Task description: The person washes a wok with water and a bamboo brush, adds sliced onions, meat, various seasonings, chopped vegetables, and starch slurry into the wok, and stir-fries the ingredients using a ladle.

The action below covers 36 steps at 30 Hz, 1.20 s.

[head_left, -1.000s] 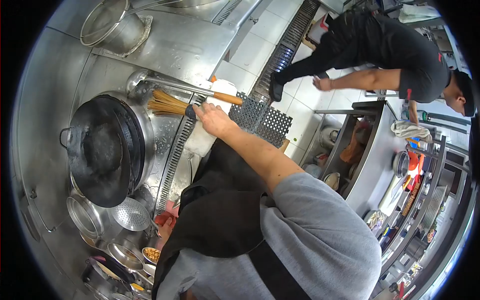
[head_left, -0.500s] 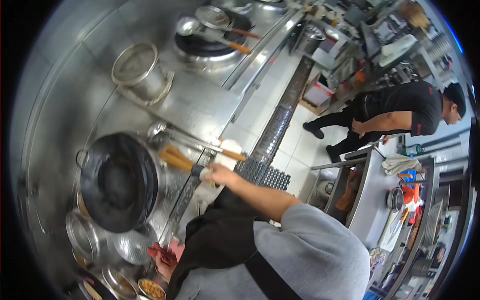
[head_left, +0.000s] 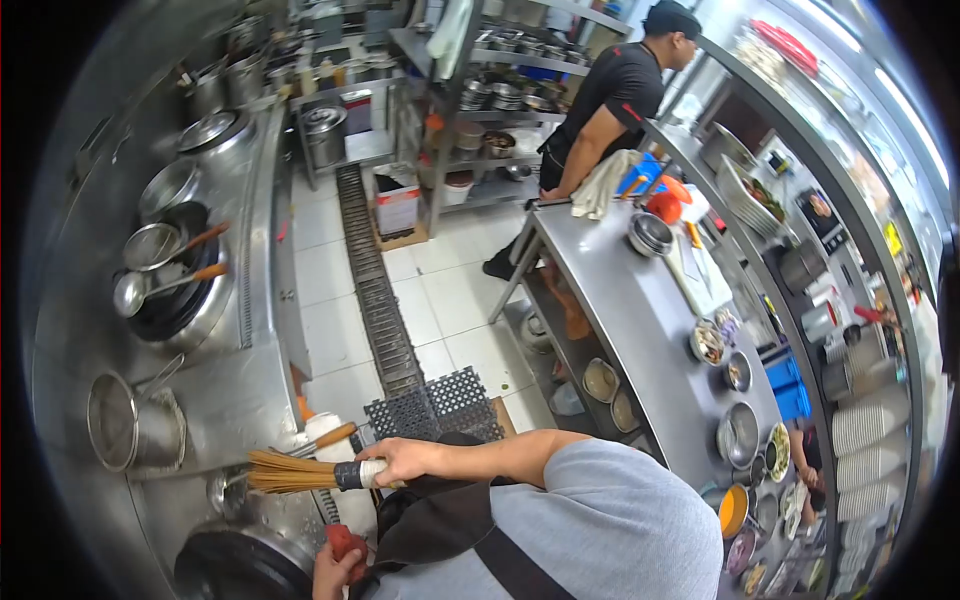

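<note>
My right hand (head_left: 398,461) is closed around the taped handle of a bamboo wok brush (head_left: 295,473), its bristles pointing left over the stove's edge. Lower down, my left hand (head_left: 328,577) grips a bunched red cloth (head_left: 346,546) close to my apron. A black wok (head_left: 235,568) sits on the burner to the left, partly cut off by the frame. Beside the brush lies a ladle (head_left: 226,492); a wooden handle (head_left: 336,434) shows just above the brush, near a white cloth (head_left: 350,470).
A strainer on a metal pot (head_left: 128,425) stands on the stove at left. Farther back, a ladle (head_left: 132,293) and skimmer (head_left: 152,245) rest over another wok. At right is a steel table (head_left: 610,270) with bowls. A co-worker (head_left: 610,100) stands behind it. A floor drain (head_left: 370,270) runs between.
The view has swung right, showing more of the table and shelves and less of the wok. The brush has moved away from the wok's rim. Both hands keep their holds.
</note>
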Each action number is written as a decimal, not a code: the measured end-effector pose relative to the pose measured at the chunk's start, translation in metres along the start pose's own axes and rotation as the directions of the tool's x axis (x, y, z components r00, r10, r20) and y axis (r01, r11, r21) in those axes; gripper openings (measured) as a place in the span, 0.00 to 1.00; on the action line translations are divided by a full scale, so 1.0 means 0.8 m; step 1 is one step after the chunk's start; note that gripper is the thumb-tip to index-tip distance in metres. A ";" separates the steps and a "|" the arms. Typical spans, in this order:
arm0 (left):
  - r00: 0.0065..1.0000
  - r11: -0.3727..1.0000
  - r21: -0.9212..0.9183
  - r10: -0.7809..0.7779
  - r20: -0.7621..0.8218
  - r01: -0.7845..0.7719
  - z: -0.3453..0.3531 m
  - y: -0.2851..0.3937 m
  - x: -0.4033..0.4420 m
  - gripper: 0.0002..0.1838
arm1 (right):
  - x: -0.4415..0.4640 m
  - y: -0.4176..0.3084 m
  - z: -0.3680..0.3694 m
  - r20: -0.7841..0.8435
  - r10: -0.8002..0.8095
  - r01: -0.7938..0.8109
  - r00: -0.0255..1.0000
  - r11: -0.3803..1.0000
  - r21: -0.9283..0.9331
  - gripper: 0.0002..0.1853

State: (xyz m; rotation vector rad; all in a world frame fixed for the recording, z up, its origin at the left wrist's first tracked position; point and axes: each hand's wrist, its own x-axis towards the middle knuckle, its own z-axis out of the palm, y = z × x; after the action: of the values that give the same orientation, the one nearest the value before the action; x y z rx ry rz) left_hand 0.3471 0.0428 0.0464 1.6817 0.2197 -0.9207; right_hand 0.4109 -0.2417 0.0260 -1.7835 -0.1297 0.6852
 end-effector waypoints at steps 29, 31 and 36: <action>-0.054 0.806 -0.589 -0.587 -0.808 0.053 0.220 -0.184 -0.233 0.23 | 0.220 -0.188 0.227 0.815 -0.367 0.789 0.449 0.590 -0.169 0.33; -0.135 0.659 -0.747 -0.751 -0.647 -0.088 0.287 -0.194 -0.245 0.23 | 0.219 -0.235 0.306 0.904 -0.315 0.920 0.290 0.352 -0.173 0.30; -0.203 0.335 -0.917 -0.934 -0.293 -0.216 0.483 -0.248 -0.172 0.22 | 0.257 -0.291 0.459 0.923 -0.274 0.931 0.269 -0.173 -0.323 0.20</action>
State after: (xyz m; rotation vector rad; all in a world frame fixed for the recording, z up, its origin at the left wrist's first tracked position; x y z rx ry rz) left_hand -0.0368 -0.1917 -0.0261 0.8172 2.2496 0.3075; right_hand 0.4518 0.2325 0.0983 -1.9536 -2.3415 0.1775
